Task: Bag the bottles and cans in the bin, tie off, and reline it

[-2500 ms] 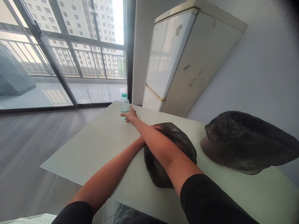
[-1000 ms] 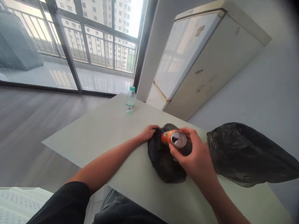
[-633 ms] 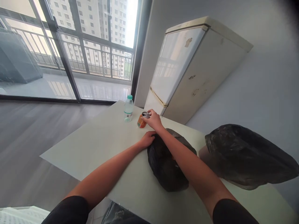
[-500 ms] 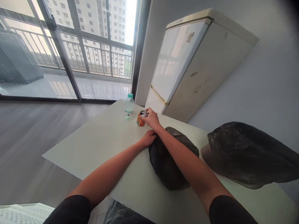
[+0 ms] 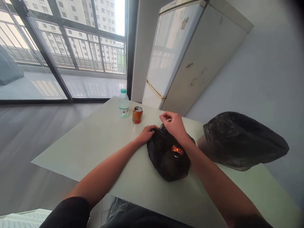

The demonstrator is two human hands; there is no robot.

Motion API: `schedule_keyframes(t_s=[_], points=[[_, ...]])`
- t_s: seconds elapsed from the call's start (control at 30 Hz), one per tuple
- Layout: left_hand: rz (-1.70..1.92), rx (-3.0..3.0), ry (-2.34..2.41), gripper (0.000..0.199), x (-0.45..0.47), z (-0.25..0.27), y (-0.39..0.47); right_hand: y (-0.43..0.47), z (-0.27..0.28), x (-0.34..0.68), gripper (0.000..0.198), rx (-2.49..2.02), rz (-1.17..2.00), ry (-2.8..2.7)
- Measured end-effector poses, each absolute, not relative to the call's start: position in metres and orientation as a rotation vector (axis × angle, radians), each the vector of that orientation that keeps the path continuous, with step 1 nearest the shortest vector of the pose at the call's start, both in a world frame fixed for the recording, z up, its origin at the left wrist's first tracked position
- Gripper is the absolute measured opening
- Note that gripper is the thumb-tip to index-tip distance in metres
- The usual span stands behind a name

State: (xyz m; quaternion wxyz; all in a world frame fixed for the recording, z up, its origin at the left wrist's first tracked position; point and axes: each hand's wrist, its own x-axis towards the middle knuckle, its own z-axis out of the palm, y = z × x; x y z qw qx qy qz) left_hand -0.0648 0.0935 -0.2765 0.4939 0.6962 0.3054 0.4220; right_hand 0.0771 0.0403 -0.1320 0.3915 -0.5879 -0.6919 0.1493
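My left hand point(image 5: 147, 134) is closed on the left rim of a black plastic bag point(image 5: 163, 164), which lies with its mouth open on the table. Inside it an orange drink can point(image 5: 177, 150) shows partly. Over the bag's far edge is my right hand point(image 5: 174, 124), its fingers curled into a pinch; what they hold, if anything, I cannot make out. Beyond my left hand another orange can point(image 5: 137, 115) stands upright, apart from both hands. A clear plastic bottle point(image 5: 123, 104) with a teal cap stands just left of that can.
On the right of the pale table point(image 5: 90, 139), a second black plastic bag point(image 5: 242, 142) covers a bulky shape. A worn white fridge point(image 5: 175, 50) stands behind the table, beside glass sliding doors point(image 5: 78, 57). The table's left corner juts over a grey floor point(image 5: 28, 133).
My right hand has moved from the can by the bottle to above the bag. An orange can now shows inside the bag, where my forearm was in the way before. The view has shifted slightly.
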Motion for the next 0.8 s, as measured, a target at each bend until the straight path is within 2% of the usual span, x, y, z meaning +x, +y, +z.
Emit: schedule_keyframes(t_s=[0.07,0.13,0.23,0.43,0.57,0.7,0.8], points=[[1.018,1.703,0.727,0.034,-0.067,-0.272,0.092,0.001,-0.14,0.103,0.034,-1.508,0.677,-1.831],[1.019,1.686,0.721,0.025,-0.069,-0.267,0.09,-0.033,-0.16,0.116,0.031,-1.458,0.867,-2.02],[1.037,1.614,0.723,0.017,-0.071,-0.26,0.087,-0.063,-0.197,0.12,0.015,-1.311,0.607,-2.158],[1.058,1.325,0.616,0.018,-0.074,-0.256,0.081,-0.061,-0.235,0.139,0.019,-1.117,0.209,-2.018],[1.078,1.177,0.59,0.017,-0.074,-0.258,0.079,-0.056,-0.236,0.154,0.019,-1.448,0.036,-2.043],[1.027,1.194,0.581,0.02,-0.074,-0.256,0.077,-0.058,-0.233,0.158,0.045,-2.04,-0.006,-1.894],[1.021,1.286,0.612,0.021,-0.074,-0.254,0.077,-0.061,-0.228,0.157,0.036,-2.277,0.079,-1.832]])
